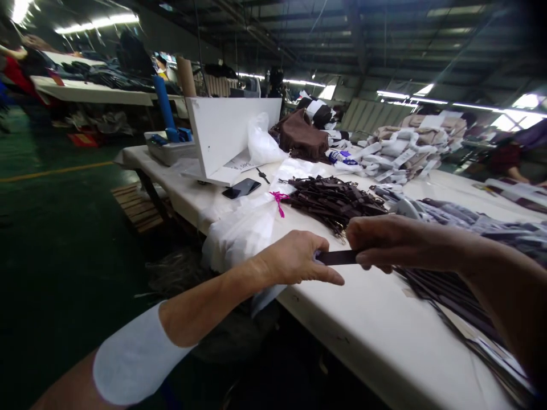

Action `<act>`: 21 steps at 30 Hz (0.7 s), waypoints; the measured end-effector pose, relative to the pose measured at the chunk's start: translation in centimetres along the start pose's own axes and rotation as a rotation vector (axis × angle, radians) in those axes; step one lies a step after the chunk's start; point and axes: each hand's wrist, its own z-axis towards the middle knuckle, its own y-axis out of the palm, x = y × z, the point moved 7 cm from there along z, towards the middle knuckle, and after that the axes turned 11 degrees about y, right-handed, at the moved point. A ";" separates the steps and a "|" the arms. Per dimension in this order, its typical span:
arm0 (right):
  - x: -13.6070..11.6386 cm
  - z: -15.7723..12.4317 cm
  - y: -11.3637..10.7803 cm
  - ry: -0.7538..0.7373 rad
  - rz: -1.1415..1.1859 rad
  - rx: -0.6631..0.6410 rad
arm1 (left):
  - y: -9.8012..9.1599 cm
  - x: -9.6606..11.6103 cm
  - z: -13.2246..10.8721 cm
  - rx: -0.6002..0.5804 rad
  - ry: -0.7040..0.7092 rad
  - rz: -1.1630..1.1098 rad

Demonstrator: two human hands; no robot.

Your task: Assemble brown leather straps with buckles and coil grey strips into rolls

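Both grips, my left hand (294, 259) and right hand (384, 242), clamp one flat dark-brown strip (337, 257) above the white counter (376, 341); I judge I'm separating it, which needs a steady pull.

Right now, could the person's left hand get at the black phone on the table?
Probably, once it lets go: the left hand pinches one end of a dark strip with the right hand. The phone lies uncovered beyond a low white bag.
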 end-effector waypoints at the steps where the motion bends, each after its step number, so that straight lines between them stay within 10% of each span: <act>1: -0.2 0.1 0.0 -0.003 -0.022 0.005 | -0.1 -0.1 -0.2 0.011 -0.012 0.000; 15: -4.1 1.6 0.1 -0.118 0.067 0.172 | 1.2 1.3 -1.9 -0.012 -0.013 -0.463; 21: -5.8 1.3 -0.9 -0.229 0.297 0.371 | -2.1 3.3 -0.8 0.191 0.084 -0.370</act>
